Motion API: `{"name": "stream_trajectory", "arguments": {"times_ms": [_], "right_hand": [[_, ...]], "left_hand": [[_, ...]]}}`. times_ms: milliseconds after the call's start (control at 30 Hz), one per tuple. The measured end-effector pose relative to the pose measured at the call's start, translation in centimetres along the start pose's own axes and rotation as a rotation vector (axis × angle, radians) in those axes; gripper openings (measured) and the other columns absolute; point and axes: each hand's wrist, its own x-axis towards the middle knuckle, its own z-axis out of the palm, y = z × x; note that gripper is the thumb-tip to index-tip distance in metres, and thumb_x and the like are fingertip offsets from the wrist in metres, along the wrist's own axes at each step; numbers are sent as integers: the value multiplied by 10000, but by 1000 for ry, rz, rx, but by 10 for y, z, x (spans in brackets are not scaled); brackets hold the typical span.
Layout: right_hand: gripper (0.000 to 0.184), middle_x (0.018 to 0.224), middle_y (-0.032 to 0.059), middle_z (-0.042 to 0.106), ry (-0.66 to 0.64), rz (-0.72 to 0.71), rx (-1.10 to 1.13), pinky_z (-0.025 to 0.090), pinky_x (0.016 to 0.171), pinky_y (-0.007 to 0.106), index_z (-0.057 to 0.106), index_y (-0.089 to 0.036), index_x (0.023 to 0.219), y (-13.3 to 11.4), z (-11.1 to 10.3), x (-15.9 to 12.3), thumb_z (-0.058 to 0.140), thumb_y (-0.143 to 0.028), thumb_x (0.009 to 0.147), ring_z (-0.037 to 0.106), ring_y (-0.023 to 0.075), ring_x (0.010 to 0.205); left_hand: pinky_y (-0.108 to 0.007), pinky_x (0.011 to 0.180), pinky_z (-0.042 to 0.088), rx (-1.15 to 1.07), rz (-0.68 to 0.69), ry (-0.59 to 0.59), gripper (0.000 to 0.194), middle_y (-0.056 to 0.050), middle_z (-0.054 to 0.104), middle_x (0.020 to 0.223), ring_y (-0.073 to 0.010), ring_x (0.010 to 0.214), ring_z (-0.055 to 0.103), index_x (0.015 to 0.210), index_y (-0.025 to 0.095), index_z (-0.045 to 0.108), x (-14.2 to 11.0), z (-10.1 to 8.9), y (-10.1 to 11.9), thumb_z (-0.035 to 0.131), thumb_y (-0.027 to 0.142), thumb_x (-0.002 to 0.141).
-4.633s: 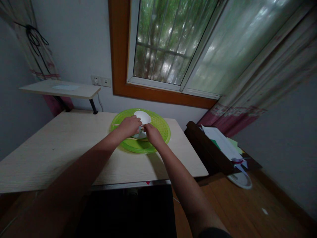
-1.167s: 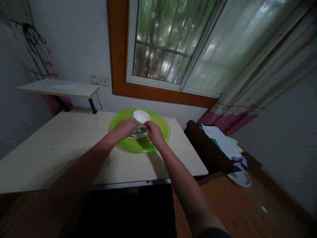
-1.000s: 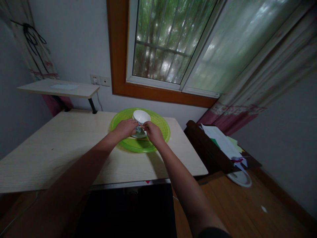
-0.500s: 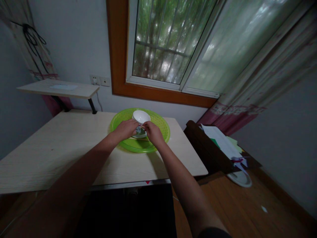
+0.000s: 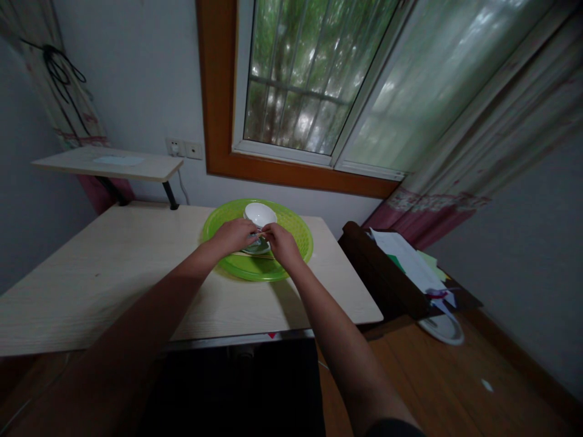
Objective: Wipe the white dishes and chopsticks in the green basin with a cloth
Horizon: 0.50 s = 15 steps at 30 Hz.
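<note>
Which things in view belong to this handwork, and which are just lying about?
Likely in use: left hand, right hand (what they hold is too small to tell), green tray, white bowl, pale dish, thin stick.

Probably just lying about: sheet on the raised shelf, papers at right, white scrap on the floor.

Pretty dim room tbh, and the brightest spot is the window (image 5: pixel 300 73), with metal bars and blurry greenery outside. Chunky orange-brown wood trim (image 5: pixel 222 91) frames it, silver sliding frame inside that. Walls (image 5: pixel 146 67) are plain and pale, with a pair of sockets (image 5: pixel 184 149) left of the trim. There's a cream and pink curtain (image 5: pixel 478 152) on the right, and another curtain (image 5: pixel 82 118) far left with a black cord (image 5: pixel 57 67) looped round it. Pale wood-look counter (image 5: pixel 113 255) below, little raised shelf (image 5: pixel 68 159) on black legs at its back left. Brown wood floor (image 5: pixel 392 376), plus some dark brown furniture (image 5: pixel 378 273) with papers (image 5: pixel 405 255) on top.
</note>
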Motion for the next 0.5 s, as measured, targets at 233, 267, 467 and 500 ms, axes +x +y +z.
{"name": "stream_trajectory", "arguments": {"times_ms": [233, 267, 467, 500], "right_hand": [[143, 1031, 84, 747, 61, -13, 72, 559, 904, 375, 680, -218, 1038, 5, 1, 2, 565, -176, 964, 710, 241, 954], [143, 1022, 83, 739, 86, -13, 99, 564, 897, 378, 674, -217, 1048, 6, 1, 2, 552, -193, 976, 712, 239, 940], [167, 972, 56, 717, 286, 68, 267, 596, 818, 354, 614, -224, 1137, 12, -2, 4, 517, -324, 1044, 718, 202, 802], [176, 943, 45, 709, 329, 95, 290, 598, 808, 349, 601, -227, 1155, 12, -3, 4, 510, -334, 1049, 719, 200, 792]], "left_hand": [[-327, 936, 535, -102, -29, 38, 281, -101, 816, 1150, -260, 1104, 724, 1156, 250, 835, -1, 9, -6, 635, 403, 1032], [-324, 933, 536, -114, -37, 37, 278, -98, 819, 1146, -260, 1100, 726, 1158, 251, 835, -3, 10, -8, 639, 402, 1030], [-340, 919, 537, -102, -63, -9, 269, -104, 811, 1213, -271, 1093, 737, 1181, 233, 829, -7, 13, -20, 658, 356, 1014], [-341, 916, 535, -94, -63, -15, 271, -106, 810, 1217, -273, 1096, 737, 1182, 227, 828, -8, 13, -21, 661, 356, 1011]]}}
